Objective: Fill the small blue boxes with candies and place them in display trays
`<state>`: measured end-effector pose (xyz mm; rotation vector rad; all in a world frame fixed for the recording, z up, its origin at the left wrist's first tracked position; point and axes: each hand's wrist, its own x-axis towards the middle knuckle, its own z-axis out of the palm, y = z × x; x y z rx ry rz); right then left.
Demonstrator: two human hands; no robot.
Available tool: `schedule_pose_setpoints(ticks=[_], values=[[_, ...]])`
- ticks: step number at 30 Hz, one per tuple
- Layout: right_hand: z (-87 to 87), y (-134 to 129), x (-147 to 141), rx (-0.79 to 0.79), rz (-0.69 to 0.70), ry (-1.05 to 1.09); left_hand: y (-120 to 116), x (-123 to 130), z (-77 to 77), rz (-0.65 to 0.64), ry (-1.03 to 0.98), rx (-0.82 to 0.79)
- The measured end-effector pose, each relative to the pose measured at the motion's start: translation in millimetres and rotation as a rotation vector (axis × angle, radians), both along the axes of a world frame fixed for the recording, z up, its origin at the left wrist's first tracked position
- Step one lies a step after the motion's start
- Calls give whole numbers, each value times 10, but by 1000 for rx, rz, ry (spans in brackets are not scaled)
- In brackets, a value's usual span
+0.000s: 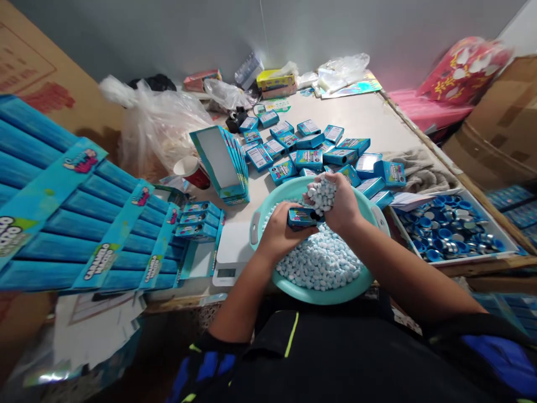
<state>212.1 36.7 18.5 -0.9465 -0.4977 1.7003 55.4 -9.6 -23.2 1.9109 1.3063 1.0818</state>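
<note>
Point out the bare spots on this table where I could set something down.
The widest bare patch is the white tabletop between the small blue boxes and the table's wooden right edge, toward the back. It's crowded around the bowl: boxes behind, scale left, cap tray right.

- Left hand hides part of the small box.
- Stacked blue cartons run off the left edge.
- Scale display, seemingly too small to read.

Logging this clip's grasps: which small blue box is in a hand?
The box in the left hand, above the basin of candies; neither hand holds the loose boxes on the table.
</note>
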Motion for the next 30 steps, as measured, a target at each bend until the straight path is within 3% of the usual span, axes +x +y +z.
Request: schedule_pose_setpoints(ticks=[3, 8, 21, 30], values=[[20, -67, -29, 110, -109, -29, -7, 34, -11, 30, -1, -60], [5, -141, -35, 217, -105, -82, -12, 62, -21, 27, 22, -51], [62, -136, 9, 114, -44, -99, -92, 41, -24, 45, 18, -63], [-151, -180, -6, 287, -52, -85, -178, 28, -10, 0, 12, -155]])
